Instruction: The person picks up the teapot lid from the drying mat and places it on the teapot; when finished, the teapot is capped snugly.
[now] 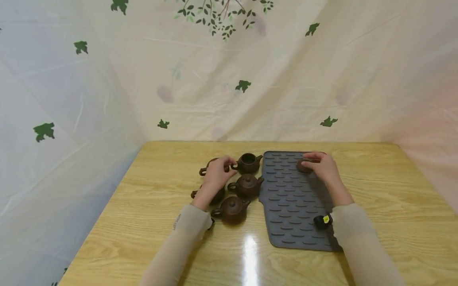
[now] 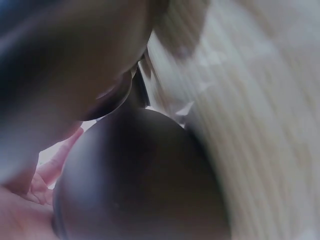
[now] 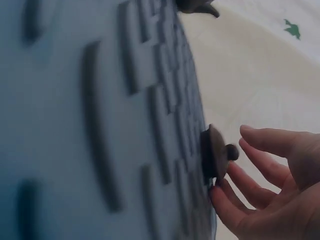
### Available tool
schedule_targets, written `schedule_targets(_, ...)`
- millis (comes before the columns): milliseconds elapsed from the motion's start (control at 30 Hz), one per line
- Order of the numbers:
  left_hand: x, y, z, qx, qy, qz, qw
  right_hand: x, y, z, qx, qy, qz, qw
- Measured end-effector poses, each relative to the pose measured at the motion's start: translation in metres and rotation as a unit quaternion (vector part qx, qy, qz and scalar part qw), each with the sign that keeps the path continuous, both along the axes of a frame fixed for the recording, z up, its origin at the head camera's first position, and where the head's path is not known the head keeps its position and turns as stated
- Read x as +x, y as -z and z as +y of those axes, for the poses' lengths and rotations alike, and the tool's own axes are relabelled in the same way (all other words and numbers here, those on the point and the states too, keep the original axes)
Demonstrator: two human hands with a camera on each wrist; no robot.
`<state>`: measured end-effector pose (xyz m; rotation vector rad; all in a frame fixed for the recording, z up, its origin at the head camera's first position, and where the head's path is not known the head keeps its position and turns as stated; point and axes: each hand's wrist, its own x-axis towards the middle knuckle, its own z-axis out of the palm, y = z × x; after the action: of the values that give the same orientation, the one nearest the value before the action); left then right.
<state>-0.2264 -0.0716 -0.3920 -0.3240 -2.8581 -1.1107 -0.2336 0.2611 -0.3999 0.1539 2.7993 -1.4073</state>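
Observation:
My left hand (image 1: pixel 216 173) is at the handle of a dark brown teapot (image 1: pixel 249 169) without a lid, thumb and fingers apart around the handle. Its fingers show only partly in the left wrist view, behind blurred teapot bodies. At the far part of a grey ridged mat (image 1: pixel 282 206) lies a brown teapot lid (image 1: pixel 304 167), its round knob turned up. Over this lid is my right hand (image 1: pixel 326 169). In the right wrist view its thumb and fingers are spread around the lid (image 3: pixel 216 152), off the knob, with a lower fingertip close to the rim.
Two lidded teapots, one in the middle (image 1: pixel 247 186) and one nearer (image 1: pixel 233 211), stand left of the mat. My left arm partly hides two more, a far one (image 1: pixel 212 161) and a near one (image 1: pixel 217 197). A patterned curtain (image 1: pixel 200 111) hangs behind the wooden table (image 1: pixel 143 222).

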Motion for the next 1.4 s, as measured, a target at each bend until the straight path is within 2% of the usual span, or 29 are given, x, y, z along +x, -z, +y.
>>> schedule_targets(167,-0.001,0.001,0.000,0.002,0.001,0.004,1.0000,-0.002,0.006,0.005,0.016,-0.009,-0.029,0.999)
schedule_targets(533,0.002,0.002,-0.002,0.004,0.001,0.006,1.0000,-0.004,0.006,-0.002,0.019,-0.023,-0.001,1.000)
schedule_targets(767,0.002,0.003,-0.002,0.009,-0.005,0.004,0.9999,-0.009,-0.005,-0.027,0.010,-0.046,0.014,0.999)
schedule_targets(1000,0.001,0.001,-0.001,0.007,-0.002,0.004,1.0000,-0.020,-0.017,-0.060,-0.023,-0.065,0.028,0.997)
schedule_targets(1400,0.002,0.002,0.000,0.009,-0.006,0.005,0.9999,-0.029,-0.020,-0.111,-0.061,-0.106,0.032,0.992)
